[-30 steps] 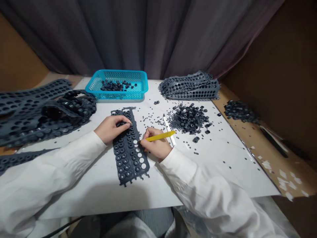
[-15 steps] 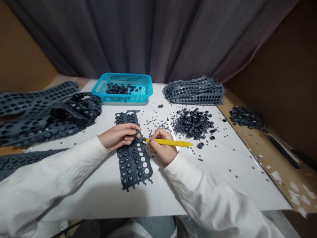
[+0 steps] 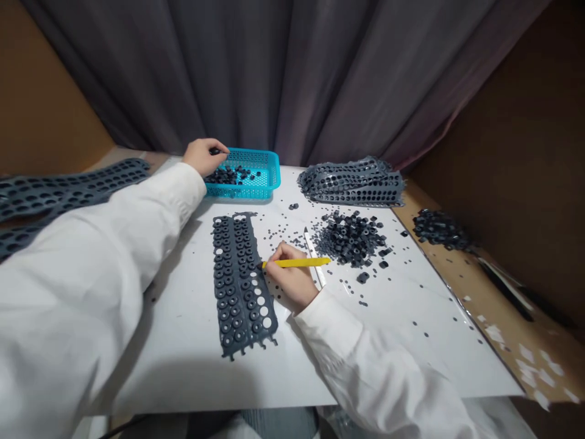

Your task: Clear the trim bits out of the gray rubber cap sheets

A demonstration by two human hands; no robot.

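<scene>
My left hand (image 3: 204, 157) is over the left end of the blue plastic basket (image 3: 278, 174). Its thumb and fingers pinch a small black rubber piece (image 3: 214, 151). Several small black pieces (image 3: 231, 175) lie in the basket below. My right hand (image 3: 292, 274) grips a slim yellow pen-like tool (image 3: 304, 263), its dark tip at the right edge of a grey rubber sheet (image 3: 233, 262). Rows of round ringed pieces fill the sheet, while some round holes along its right edge show white table through them. The sheet lies flat on the white table.
Right of my hand lie a white pen-like tool (image 3: 314, 256) and a heap of black pieces (image 3: 351, 239) among tiny scattered discs. Perforated rubber sheets are stacked at the back (image 3: 351, 181) and far left (image 3: 91, 186). Another dark heap (image 3: 441, 228) sits on the brown ledge.
My left hand has left the rubber sheet and moved up and back to the basket, carrying a small black piece. My right hand keeps the yellow tool by the sheet's edge.
</scene>
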